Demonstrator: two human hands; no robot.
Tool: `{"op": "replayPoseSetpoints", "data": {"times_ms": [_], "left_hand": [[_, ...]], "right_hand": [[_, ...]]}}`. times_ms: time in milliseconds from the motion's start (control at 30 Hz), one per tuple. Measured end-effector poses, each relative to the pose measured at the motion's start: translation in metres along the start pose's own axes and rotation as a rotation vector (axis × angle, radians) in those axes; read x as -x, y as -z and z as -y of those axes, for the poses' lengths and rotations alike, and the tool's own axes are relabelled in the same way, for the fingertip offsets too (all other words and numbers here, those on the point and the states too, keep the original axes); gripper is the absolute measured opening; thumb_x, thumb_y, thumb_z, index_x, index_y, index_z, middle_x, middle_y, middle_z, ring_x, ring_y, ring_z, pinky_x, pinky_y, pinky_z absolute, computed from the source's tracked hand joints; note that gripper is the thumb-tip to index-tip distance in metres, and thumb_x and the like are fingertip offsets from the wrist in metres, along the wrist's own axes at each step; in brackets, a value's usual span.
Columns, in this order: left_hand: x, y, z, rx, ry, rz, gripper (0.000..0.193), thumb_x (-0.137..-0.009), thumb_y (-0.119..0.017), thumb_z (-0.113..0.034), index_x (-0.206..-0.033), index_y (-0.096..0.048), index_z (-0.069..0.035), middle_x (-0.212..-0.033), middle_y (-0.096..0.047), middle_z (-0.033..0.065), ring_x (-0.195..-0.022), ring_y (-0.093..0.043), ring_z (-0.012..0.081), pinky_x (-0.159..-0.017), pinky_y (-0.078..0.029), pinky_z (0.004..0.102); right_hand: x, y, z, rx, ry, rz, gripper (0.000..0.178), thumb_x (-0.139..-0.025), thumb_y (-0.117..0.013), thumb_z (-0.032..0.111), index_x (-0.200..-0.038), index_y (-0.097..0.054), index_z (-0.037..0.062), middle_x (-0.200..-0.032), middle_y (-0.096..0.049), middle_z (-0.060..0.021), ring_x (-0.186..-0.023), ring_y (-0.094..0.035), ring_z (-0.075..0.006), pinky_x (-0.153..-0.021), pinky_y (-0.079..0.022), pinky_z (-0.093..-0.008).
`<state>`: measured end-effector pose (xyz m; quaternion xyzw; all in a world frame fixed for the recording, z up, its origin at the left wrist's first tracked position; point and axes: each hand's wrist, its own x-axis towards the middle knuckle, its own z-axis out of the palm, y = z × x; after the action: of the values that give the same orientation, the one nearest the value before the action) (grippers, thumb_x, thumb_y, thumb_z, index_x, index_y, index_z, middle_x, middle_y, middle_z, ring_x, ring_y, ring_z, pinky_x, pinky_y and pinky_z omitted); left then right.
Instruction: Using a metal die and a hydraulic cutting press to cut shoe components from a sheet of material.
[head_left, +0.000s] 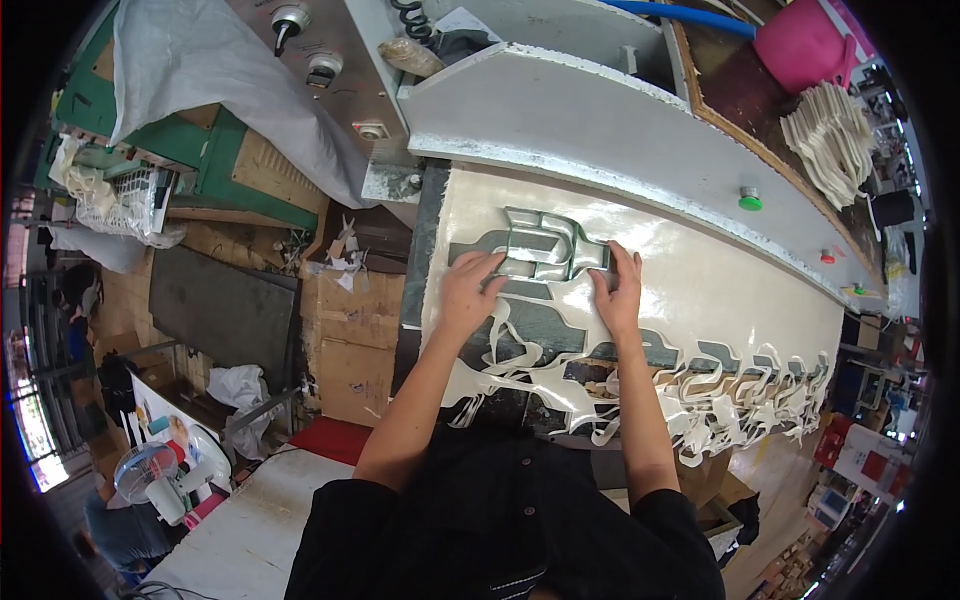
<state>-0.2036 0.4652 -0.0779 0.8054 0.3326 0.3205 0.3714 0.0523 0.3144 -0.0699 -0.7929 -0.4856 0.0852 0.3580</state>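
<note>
A metal cutting die (574, 250) with green edges lies on a glossy cream sheet (690, 285). My left hand (468, 297) grips its left end, thumb and fingers at the rim. At its right end, my right hand (620, 290) holds the edge between thumb and fingers. Dark grey board shows through cut-out shapes in the sheet around and in front of the die. Curled cream offcuts (700, 410) hang along the sheet's near edge, still joined to it in places.
Just beyond the sheet runs the press's grey beam (600, 165), with a green button (750, 198) on it. Knobs sit on a panel (322, 70) at the upper left. A stack of cream cut pieces (828, 145) and a pink container (800, 45) stand at the far right.
</note>
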Motion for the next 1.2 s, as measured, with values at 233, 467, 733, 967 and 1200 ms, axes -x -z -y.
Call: {"op": "replayPoseSetpoints", "data": {"times_ms": [233, 467, 733, 967, 1200], "left_hand": [[-0.004, -0.002, 0.002, -0.002, 0.024, -0.005, 0.045, -0.078, -0.086, -0.005, -0.122, -0.077, -0.005, -0.113, -0.078, 0.0129, -0.111, -0.069, 0.0324, -0.095, -0.056, 0.0407], [0.015, 0.019, -0.034, -0.119, -0.016, -0.111, 0.045, -0.085, -0.082, -0.020, -0.126, -0.068, -0.004, -0.122, -0.068, 0.0188, -0.115, -0.062, 0.0409, -0.101, -0.050, 0.0516], [0.123, -0.029, -0.088, 0.293, -0.312, 0.793, 0.043, -0.080, -0.085, -0.026, -0.111, -0.069, -0.001, -0.112, -0.065, 0.0199, -0.112, -0.062, 0.0416, -0.096, -0.051, 0.0492], [0.139, -0.067, -0.087, 0.191, -0.356, 0.448, 0.042, -0.071, -0.087, -0.022, -0.098, -0.065, 0.001, -0.109, -0.062, 0.0227, -0.112, -0.060, 0.0444, -0.097, -0.049, 0.0530], [0.110, -0.078, -0.094, 0.071, -0.314, 0.346, 0.039, -0.066, -0.091, -0.019, -0.091, -0.068, 0.000, -0.103, -0.064, 0.0206, -0.106, -0.062, 0.0426, -0.090, -0.052, 0.0517]], "right_hand": [[-0.005, 0.003, 0.000, 0.010, 0.009, -0.001, 0.056, -0.089, -0.078, 0.011, -0.141, -0.059, 0.0033, -0.138, -0.065, -0.0218, -0.127, -0.061, -0.0398, -0.126, -0.026, -0.0578], [-0.016, -0.001, -0.004, -0.116, -0.043, 0.076, 0.069, -0.086, -0.081, 0.009, -0.149, -0.053, 0.0017, -0.146, -0.061, -0.0223, -0.133, -0.059, -0.0379, -0.123, -0.037, -0.0469], [-0.042, 0.111, -0.046, -0.176, -0.059, 0.050, 0.016, -0.100, -0.076, 0.015, -0.104, -0.076, -0.0004, -0.093, -0.078, -0.0098, -0.084, -0.073, -0.0156, -0.079, -0.058, -0.0294], [-0.111, 0.185, -0.023, -0.238, -0.093, 0.068, 0.024, -0.103, -0.073, 0.019, -0.090, -0.072, -0.0019, -0.076, -0.070, -0.0045, -0.070, -0.065, -0.0099, -0.066, -0.053, -0.0259], [0.004, 0.138, -0.061, -0.228, -0.033, 0.221, 0.013, -0.100, -0.071, 0.009, -0.101, -0.072, -0.0040, -0.085, -0.071, -0.0050, -0.077, -0.066, -0.0130, -0.070, -0.054, -0.0300]]}}
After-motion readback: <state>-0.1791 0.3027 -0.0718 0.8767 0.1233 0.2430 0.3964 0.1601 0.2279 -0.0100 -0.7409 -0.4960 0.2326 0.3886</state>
